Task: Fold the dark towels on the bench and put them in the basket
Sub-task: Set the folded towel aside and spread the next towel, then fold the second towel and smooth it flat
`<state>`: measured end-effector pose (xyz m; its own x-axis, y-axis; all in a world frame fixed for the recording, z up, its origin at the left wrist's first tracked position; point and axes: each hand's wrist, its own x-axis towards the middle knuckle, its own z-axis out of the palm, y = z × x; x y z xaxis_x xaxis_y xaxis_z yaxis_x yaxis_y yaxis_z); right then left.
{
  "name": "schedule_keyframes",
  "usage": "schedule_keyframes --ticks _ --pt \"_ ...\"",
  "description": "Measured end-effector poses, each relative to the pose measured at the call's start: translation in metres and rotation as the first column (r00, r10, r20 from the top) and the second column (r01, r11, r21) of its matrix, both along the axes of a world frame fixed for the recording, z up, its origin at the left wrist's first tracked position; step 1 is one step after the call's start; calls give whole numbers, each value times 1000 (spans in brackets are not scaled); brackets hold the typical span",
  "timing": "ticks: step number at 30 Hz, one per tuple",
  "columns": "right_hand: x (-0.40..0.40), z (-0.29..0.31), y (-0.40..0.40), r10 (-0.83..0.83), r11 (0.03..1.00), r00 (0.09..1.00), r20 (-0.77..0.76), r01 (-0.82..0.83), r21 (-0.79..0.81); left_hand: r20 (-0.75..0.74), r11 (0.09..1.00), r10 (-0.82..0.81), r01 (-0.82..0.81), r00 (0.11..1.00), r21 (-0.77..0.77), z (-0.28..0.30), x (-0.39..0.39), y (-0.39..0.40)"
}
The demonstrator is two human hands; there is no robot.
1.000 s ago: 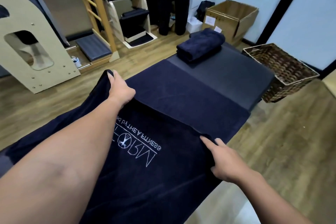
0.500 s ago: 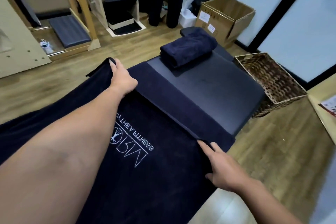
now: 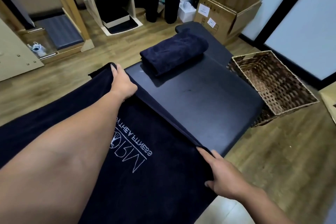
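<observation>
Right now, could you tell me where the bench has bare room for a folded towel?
The bare bench top lies between the folded towel at the far end and the spread towel held by both hands. The near half is covered.

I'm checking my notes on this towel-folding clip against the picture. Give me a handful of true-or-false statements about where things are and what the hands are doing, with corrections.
1. Both hands grip the edge of the spread towel. True: the left hand and right hand each hold it.
2. The wicker basket already holds a towel. False: nothing shows inside it.
3. A folded towel lies on the bench. True.
4. The basket sits on the bench. False: it stands on the floor beside the bench.
5. The spread towel bears white lettering. True.
6. The cardboard box is taped shut. False: its flaps stand open.
</observation>
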<state>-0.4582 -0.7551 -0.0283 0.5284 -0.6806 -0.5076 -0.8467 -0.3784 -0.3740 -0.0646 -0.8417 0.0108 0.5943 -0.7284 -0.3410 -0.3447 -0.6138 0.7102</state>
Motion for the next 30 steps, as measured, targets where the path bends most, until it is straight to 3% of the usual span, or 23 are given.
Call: schedule_keyframes --ticks 4,7,12,15,17,19,21,26,30 --pt "-14 -16 -26 -31 999 995 -100 35 35 -58 995 -96 94 994 -39 -12 -22 -20" --pt "-13 -25 -31 -14 999 984 -176 8 -37 9 961 -254 251 967 118 -32 -40 -17" --pt "-6 -30 -35 -95 965 960 -262 25 -261 186 834 -533 475 825 282 -75 -60 16" --pt "-2 -26 -32 50 935 980 -194 -114 -335 275 759 -644 548 714 352 -90 -79 58" --pt "7 -24 -25 202 943 966 -159 -235 -234 305 750 -653 536 693 387 -95 -90 90" --pt "20 -22 -16 294 930 931 -216 -331 -159 307 769 -623 493 719 406 -93 -96 123" --pt "39 -19 -6 328 907 909 -258 -379 -183 301 785 -588 440 750 437 -90 -100 158" --pt "85 -23 37 576 801 799 -172 -594 -74 277 824 -435 255 857 506 -93 -107 265" --pt "108 -37 65 567 816 803 -185 -578 -8 320 829 -286 66 903 555 -90 -112 354"
